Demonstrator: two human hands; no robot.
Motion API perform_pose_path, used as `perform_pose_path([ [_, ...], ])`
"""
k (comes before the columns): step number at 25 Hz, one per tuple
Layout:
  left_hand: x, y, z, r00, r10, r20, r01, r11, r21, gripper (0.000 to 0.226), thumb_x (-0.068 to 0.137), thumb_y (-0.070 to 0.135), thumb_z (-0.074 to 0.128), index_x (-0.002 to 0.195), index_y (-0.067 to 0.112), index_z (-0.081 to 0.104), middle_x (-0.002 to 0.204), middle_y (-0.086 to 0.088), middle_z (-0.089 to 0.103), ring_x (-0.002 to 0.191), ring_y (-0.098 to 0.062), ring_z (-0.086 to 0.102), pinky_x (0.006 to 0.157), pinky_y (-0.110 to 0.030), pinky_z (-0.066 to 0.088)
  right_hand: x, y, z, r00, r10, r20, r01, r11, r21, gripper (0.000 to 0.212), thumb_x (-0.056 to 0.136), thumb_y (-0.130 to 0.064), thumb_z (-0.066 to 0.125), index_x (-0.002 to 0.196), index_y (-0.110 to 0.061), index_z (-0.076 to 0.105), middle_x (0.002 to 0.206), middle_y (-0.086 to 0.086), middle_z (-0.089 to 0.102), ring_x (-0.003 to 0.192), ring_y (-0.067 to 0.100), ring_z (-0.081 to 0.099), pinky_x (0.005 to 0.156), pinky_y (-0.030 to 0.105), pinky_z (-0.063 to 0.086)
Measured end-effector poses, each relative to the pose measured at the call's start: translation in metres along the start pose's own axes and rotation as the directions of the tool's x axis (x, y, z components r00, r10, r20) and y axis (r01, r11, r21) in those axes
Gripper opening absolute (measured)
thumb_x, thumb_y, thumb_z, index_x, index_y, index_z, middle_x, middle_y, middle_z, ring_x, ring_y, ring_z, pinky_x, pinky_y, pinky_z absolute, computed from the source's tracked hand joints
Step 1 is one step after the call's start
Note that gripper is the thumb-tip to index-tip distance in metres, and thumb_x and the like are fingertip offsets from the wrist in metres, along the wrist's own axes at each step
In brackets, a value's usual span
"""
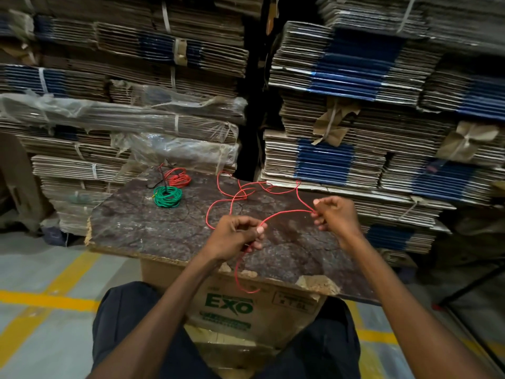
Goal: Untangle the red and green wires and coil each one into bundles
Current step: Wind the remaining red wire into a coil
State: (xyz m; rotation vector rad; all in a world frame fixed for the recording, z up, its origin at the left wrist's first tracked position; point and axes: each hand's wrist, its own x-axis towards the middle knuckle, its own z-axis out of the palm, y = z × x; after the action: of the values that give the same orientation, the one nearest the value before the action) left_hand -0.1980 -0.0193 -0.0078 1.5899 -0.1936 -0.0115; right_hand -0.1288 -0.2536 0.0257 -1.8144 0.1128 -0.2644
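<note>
A loose red wire (284, 212) runs in an arc between my two hands above the dark board (153, 228). My left hand (236, 236) pinches it near the board's middle, and one end hangs down in a loop over the front edge. My right hand (334, 213) pinches the same wire further right. Beyond my hands the wire sprawls in loose loops across the board's far side. A coiled green wire bundle (167, 196) lies at the far left of the board, with a coiled red bundle (179, 179) just behind it.
The board rests on a cardboard box (229, 305) printed EXO, between my knees. Tall stacks of flattened cardboard (355, 105) stand close behind and on both sides. A thin black wire (159, 177) lies by the bundles. The grey floor has yellow lines (49, 299).
</note>
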Motion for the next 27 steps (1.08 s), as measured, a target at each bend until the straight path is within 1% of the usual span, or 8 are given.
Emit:
perform_pose_path([
  [2,0.006,0.009,-0.001,1.0,0.016,0.004,-0.016,0.999,0.041,0.01,0.091,0.006,0.063,0.098,0.001,0.068,0.07,0.001,0.07,0.056,-0.008,0.066,0.051,-0.019,0.048,-0.011,0.001,-0.004,0.935,-0.354,-0.012,0.323,0.867,-0.38,0.015,0.092,-0.022,0.065,0.097,-0.008,0.07,0.084,0.008,0.072,0.063,0.012,0.061,0.055,0.02,0.047],
  [4,0.01,0.016,-0.001,0.999,0.043,0.031,-0.045,0.996,0.076,0.007,0.091,0.005,0.063,0.094,0.006,0.069,0.07,0.001,0.07,0.056,-0.007,0.066,0.05,-0.019,0.049,-0.028,-0.008,-0.004,0.763,-0.606,0.226,0.629,0.615,-0.475,0.017,0.091,-0.027,0.066,0.102,-0.017,0.072,0.095,-0.003,0.069,0.08,0.011,0.061,0.068,0.024,0.047],
  [7,0.012,0.023,0.001,0.994,0.078,0.07,-0.084,0.992,0.092,0.008,0.091,0.007,0.064,0.09,0.011,0.071,0.068,0.003,0.071,0.056,-0.007,0.066,0.052,-0.019,0.049,-0.043,-0.019,0.002,0.646,-0.62,0.445,0.753,0.422,-0.505,0.02,0.091,-0.031,0.065,0.108,-0.025,0.072,0.095,-0.009,0.068,0.081,0.01,0.058,0.066,0.029,0.046],
  [10,0.012,0.024,-0.004,0.991,0.094,0.094,-0.101,0.993,0.066,0.006,0.089,0.009,0.066,0.089,0.011,0.071,0.068,0.002,0.072,0.056,-0.008,0.066,0.056,-0.021,0.052,-0.033,-0.025,0.0,0.675,-0.64,0.367,0.718,0.455,-0.526,0.011,0.088,-0.03,0.069,0.096,-0.028,0.076,0.086,-0.011,0.072,0.073,0.008,0.062,0.061,0.035,0.053],
  [15,0.005,0.012,-0.019,0.996,0.05,0.068,-0.052,0.998,0.041,0.014,0.088,0.012,0.067,0.097,0.003,0.072,0.071,-0.001,0.071,0.061,-0.01,0.067,0.056,-0.02,0.052,-0.007,-0.035,-0.027,0.783,-0.613,0.109,0.571,0.638,-0.517,0.009,0.086,-0.026,0.072,0.093,-0.025,0.077,0.088,-0.005,0.076,0.075,0.012,0.067,0.066,0.034,0.055],
  [19,0.002,0.013,-0.016,0.996,-0.042,0.075,0.044,0.999,-0.024,0.015,0.089,0.013,0.067,0.099,0.002,0.07,0.081,-0.007,0.075,0.07,-0.014,0.072,0.056,-0.021,0.055,-0.008,-0.025,-0.026,0.794,-0.583,0.172,0.558,0.587,-0.587,0.014,0.084,-0.025,0.073,0.098,-0.023,0.075,0.096,-0.003,0.073,0.084,0.018,0.067,0.072,0.041,0.057],
  [23,0.006,0.02,-0.006,0.992,-0.105,0.071,0.117,0.972,-0.203,0.007,0.088,0.011,0.067,0.093,0.005,0.069,0.083,-0.011,0.075,0.071,-0.016,0.073,0.059,-0.023,0.059,-0.035,-0.021,-0.016,0.673,-0.722,0.161,0.686,0.529,-0.499,0.016,0.086,-0.019,0.072,0.102,-0.017,0.073,0.099,-0.004,0.069,0.084,0.013,0.066,0.069,0.037,0.057],
  [27,0.011,0.03,0.006,0.995,-0.101,0.027,0.104,0.932,-0.348,0.003,0.088,0.008,0.064,0.09,0.007,0.066,0.077,-0.008,0.074,0.068,-0.015,0.073,0.059,-0.024,0.06,-0.077,-0.029,-0.002,0.729,-0.599,0.332,0.682,0.673,-0.284,0.008,0.084,-0.019,0.075,0.091,-0.016,0.077,0.086,-0.008,0.073,0.078,0.004,0.067,0.068,0.028,0.054],
])
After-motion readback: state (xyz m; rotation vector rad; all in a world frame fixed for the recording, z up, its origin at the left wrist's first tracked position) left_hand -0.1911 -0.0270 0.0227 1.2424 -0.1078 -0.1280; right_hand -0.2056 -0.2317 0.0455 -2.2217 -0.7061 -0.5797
